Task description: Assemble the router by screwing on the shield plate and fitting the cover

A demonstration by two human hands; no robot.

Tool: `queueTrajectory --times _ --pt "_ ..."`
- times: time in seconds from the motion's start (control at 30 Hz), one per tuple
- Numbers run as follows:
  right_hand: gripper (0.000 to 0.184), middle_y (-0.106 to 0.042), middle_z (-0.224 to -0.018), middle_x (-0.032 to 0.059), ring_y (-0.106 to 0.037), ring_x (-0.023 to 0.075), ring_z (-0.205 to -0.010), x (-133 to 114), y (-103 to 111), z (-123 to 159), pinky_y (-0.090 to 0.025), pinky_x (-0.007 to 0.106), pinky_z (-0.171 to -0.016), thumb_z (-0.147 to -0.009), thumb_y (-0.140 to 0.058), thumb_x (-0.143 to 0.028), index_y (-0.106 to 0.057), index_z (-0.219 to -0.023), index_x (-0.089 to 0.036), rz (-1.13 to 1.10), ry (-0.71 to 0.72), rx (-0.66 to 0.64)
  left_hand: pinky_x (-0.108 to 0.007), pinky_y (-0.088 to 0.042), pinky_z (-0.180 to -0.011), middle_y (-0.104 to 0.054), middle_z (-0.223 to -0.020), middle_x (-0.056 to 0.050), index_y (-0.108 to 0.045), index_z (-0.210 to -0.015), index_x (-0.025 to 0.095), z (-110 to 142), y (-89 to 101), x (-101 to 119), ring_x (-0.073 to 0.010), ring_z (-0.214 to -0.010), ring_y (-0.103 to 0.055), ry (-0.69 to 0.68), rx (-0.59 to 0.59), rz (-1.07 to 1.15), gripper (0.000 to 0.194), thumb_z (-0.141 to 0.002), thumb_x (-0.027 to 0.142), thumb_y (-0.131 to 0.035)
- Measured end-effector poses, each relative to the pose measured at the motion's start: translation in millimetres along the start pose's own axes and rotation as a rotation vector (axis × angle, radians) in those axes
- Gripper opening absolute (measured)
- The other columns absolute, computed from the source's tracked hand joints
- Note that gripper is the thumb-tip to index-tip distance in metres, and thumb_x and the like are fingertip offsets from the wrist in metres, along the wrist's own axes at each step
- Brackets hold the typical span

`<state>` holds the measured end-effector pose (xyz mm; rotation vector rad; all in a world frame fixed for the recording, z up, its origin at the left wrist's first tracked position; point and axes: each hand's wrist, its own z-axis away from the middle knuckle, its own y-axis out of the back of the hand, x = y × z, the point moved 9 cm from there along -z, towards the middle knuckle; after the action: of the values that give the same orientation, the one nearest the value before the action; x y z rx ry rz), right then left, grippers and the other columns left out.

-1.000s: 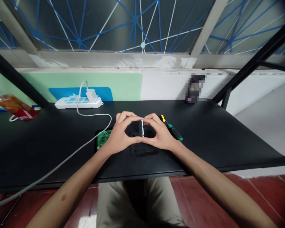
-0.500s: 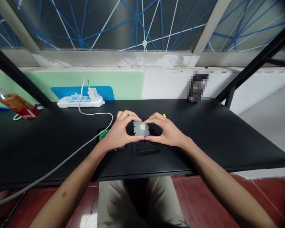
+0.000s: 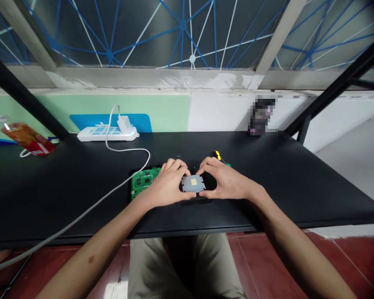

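Between my two hands is a thin grey metal plate (image 3: pixel 187 184) with notched edges and a pale yellow square pad (image 3: pixel 193 182) on its upper face. My left hand (image 3: pixel 171 182) pinches its left end between thumb and fingers. The right end is pinched the same way by my right hand (image 3: pixel 224 178). Under the plate lies a dark plastic part (image 3: pixel 202 200), mostly covered by the plate and my hands. Left of my left hand, a green circuit board (image 3: pixel 141 182) rests in a dark frame, partly hidden by that hand.
Behind my right hand lies a tool with a yellow-and-black handle (image 3: pixel 217 155). A white power strip (image 3: pixel 107 133) with a plugged-in charger (image 3: pixel 124 124) stands at the back left. Its white cable (image 3: pixel 93 204) crosses the black table (image 3: pixel 283 178). A bottle (image 3: pixel 28 137) leans at far left.
Both hands have come down toward the table with the metal plate, which now lies flatter over the dark plastic part. More of the green circuit board and the yellow-handled tool shows.
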<state>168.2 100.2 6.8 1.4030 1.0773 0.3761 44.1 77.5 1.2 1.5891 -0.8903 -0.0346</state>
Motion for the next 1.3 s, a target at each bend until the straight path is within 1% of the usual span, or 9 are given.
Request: queueTrajectory --times 0.1,0.23,0.37,0.6,0.8,0.93,1.03,1.13,1.3 --pt "0.050 -0.057 -0.113 0.0105 -0.059 0.0282 -0.104 3.0 -2.5 0.7 -0.053 0.050 -0.093 -0.074 -0.080 -0.047 -0.063 -0.113 -0.021 0.009 -0.019 -0.014 -0.046 -0.047 -0.089 -0.058 -0.113 -0.006 -0.062 -0.102 0.023 -1.1 -5.5 -3.0 -0.0307 -0.107 -0.050 0.017 -0.013 -0.007 0.043 -0.072 0.040 -0.088" --pt "0.051 -0.056 -0.117 0.0111 -0.058 0.0279 -0.107 2.9 -3.0 0.3 -0.051 0.048 -0.097 -0.076 -0.079 -0.048 -0.063 -0.116 -0.020 0.016 -0.031 -0.030 -0.044 -0.046 -0.090 -0.058 -0.114 -0.005 -0.063 -0.103 0.023 -0.9 -8.1 -5.0 -0.0294 -0.107 -0.049 0.027 -0.036 -0.007 0.041 -0.075 0.041 -0.086" --pt "0.056 -0.056 -0.119 0.0122 -0.057 0.0281 -0.110 1.3 -6.0 -0.3 -0.050 0.047 -0.099 -0.077 -0.077 -0.049 -0.062 -0.123 -0.020 0.022 -0.026 -0.047 -0.042 -0.045 -0.090 -0.057 -0.114 -0.005 -0.063 -0.105 0.023 -0.5 -10.3 -5.9 -0.0287 -0.107 -0.049 0.031 -0.053 -0.013 0.040 -0.078 0.043 -0.084" --pt "0.050 -0.055 -0.121 0.0122 -0.058 0.0265 -0.110 0.2 -10.0 -1.5 -0.050 0.045 -0.100 -0.081 -0.074 -0.045 -0.063 -0.122 -0.019 0.008 -0.036 -0.054 -0.043 -0.044 -0.092 -0.057 -0.115 -0.006 -0.061 -0.111 0.023 -1.7 -13.4 -9.7 -0.0295 -0.108 -0.049 0.039 -0.065 -0.034 0.045 -0.080 0.047 -0.083" --pt "0.048 -0.055 -0.122 0.0115 -0.058 0.0260 -0.112 1.7 -9.7 -0.8 -0.049 0.045 -0.101 -0.081 -0.074 -0.043 -0.063 -0.123 -0.020 -0.020 -0.045 -0.058 -0.043 -0.044 -0.092 -0.058 -0.116 -0.007 -0.062 -0.111 0.021 0.4 -10.6 -6.7 -0.0295 -0.108 -0.049 0.035 -0.089 -0.030 0.048 -0.081 0.053 -0.080" --pt "0.049 -0.054 -0.124 0.0108 -0.058 0.0264 -0.114 2.4 -9.2 -0.5 -0.049 0.044 -0.102 -0.081 -0.075 -0.044 -0.064 -0.123 -0.022 -0.041 -0.048 -0.056 -0.042 -0.043 -0.092 -0.058 -0.116 -0.006 -0.063 -0.113 0.021 1.0 -8.7 -4.3 -0.0285 -0.108 -0.049 0.042 -0.117 -0.047 0.040 -0.086 0.047 -0.077" --pt "0.049 -0.054 -0.125 0.0108 -0.058 0.0262 -0.115 1.9 -9.7 -0.6 -0.050 0.044 -0.103 -0.081 -0.075 -0.046 -0.064 -0.122 -0.023 -0.065 -0.049 -0.056 -0.042 -0.043 -0.091 -0.058 -0.117 -0.006 -0.063 -0.114 0.021 0.8 -7.1 -4.3 -0.0284 -0.108 -0.049 0.048 -0.118 -0.063 0.038 -0.086 0.043 -0.078" --pt "0.049 -0.054 -0.126 0.0110 -0.058 0.0262 -0.115 1.4 -12.0 -0.6 -0.051 0.043 -0.101 -0.082 -0.074 -0.047 -0.063 -0.123 -0.023 -0.061 -0.059 -0.069 -0.042 -0.042 -0.092 -0.058 -0.117 -0.006 -0.065 -0.112 0.022 1.5 -5.9 -6.0 -0.0286 -0.108 -0.050 0.053 -0.123 -0.071 0.037 -0.085 0.043 -0.078" --pt "0.051 -0.055 -0.126 0.0116 -0.059 0.0274 -0.116 -0.5 -13.6 -1.2 -0.050 0.046 -0.103 -0.082 -0.073 -0.050 -0.064 -0.124 -0.023 -0.028 -0.055 -0.082 -0.042 -0.041 -0.091 -0.059 -0.119 -0.005 -0.066 -0.112 0.024 3.3 -5.3 -8.2 -0.0283 -0.108 -0.051 0.061 -0.145 -0.083 0.036 -0.085 0.044 -0.078"
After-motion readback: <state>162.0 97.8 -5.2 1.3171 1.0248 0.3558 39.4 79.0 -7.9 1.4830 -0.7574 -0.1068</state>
